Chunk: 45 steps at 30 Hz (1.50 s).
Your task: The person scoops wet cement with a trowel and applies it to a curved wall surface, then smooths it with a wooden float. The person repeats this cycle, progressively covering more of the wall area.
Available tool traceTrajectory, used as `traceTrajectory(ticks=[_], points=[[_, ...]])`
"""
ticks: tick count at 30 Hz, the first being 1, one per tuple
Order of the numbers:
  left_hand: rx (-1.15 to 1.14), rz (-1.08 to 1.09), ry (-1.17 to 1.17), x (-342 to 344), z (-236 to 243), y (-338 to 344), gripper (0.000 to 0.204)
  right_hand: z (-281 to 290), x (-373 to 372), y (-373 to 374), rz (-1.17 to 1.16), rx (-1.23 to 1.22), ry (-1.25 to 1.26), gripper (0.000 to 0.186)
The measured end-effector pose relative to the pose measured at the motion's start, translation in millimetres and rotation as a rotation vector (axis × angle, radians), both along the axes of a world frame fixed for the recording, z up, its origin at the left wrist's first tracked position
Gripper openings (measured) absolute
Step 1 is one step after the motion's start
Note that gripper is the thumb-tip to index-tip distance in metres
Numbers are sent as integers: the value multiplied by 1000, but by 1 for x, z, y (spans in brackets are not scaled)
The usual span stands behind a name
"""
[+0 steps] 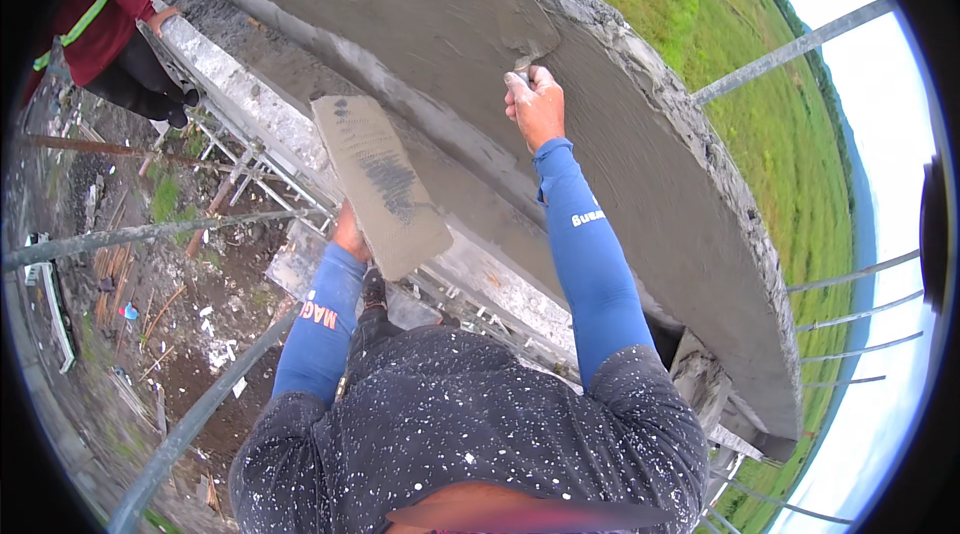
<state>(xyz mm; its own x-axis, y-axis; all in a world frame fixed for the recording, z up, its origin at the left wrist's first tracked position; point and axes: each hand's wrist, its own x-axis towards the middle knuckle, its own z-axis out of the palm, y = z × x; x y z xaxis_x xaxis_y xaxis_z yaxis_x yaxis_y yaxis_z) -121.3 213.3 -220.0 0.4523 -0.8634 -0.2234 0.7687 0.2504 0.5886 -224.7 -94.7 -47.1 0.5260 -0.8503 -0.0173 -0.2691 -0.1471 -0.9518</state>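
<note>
My right hand [538, 106] is closed around the handle of a trowel [523, 65]. Its blade lies against the grey, freshly plastered wall [420, 24], close under the rough top edge, and blends with the wet mortar there. Below and left of it, my left hand [350, 232] supports a rectangular mortar board [372, 149] from beneath. Grey mortar coats the board's upper face, with a darker scraped patch near the middle. The board hides most of my left fingers. Blue sleeves cover both forearms.
Behind the board runs a pale concrete ledge [480, 269]. Metal scaffold tubes [190, 434] cross the left side above debris-strewn ground far below. At upper left a person in a dark red top [110, 9] rests a hand on the ledge. More poles [800, 49] stand out beyond the wall.
</note>
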Motion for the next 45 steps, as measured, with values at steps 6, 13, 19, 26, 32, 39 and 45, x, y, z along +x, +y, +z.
traceTrajectory(ticks=[6,13,19,26,32,39,45], points=[[89,211,26,-23,34,-59,40,-26,-99,4,-58,-25,109,22],[156,160,192,-41,-26,-131,27,-104,-276,88,-117,137,341,17],[282,83,348,-67,-91,-217,29,-144,-373,189,-411,404,308,9],[286,216,469,-25,-154,-280,46,-136,-414,261,-565,561,392,8],[389,222,339,57,-135,-299,24,-145,-389,260,-612,680,263,6],[408,247,130,161,-46,-288,24,-142,-345,217,-413,581,245,8],[348,286,-92,201,53,-275,31,-138,-326,195,-341,493,212,10]])
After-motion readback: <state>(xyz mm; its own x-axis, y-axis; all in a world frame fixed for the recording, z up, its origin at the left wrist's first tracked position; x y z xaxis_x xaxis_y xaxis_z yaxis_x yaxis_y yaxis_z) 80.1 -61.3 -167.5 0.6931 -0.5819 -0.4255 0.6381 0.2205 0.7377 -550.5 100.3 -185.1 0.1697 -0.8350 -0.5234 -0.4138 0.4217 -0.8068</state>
